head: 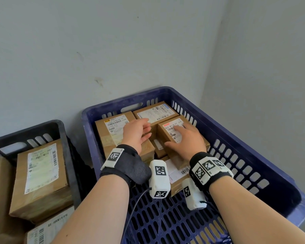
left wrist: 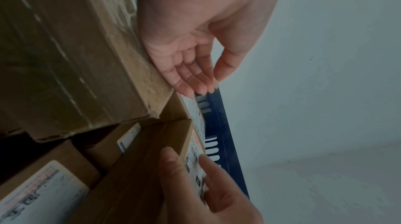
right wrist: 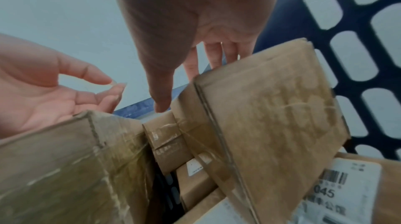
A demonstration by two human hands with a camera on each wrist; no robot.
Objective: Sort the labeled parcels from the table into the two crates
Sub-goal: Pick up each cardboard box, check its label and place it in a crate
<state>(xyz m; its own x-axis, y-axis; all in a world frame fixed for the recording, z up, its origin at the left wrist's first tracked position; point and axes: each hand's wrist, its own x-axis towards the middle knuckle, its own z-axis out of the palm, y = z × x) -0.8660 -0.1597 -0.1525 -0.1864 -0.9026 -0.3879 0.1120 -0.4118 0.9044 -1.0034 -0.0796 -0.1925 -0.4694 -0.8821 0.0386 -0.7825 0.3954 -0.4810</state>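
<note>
Right hand spread flat on red-labelled parcel, thumb down near side, fingers straight, no grip. Left hand open, relaxed, over edge of left parcel. Both inside blue crate, far half. Black crate left. Advice: press parcel level into gap, label up, clear of neighbours.

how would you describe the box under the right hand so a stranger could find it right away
Look in the blue crate by the wall corner, not the black crate on the left. The parcel sits on top of other boxes on the crate's right side, under the right hand. Its white label has a red tag and reads 822 N118-01 J14.
</note>
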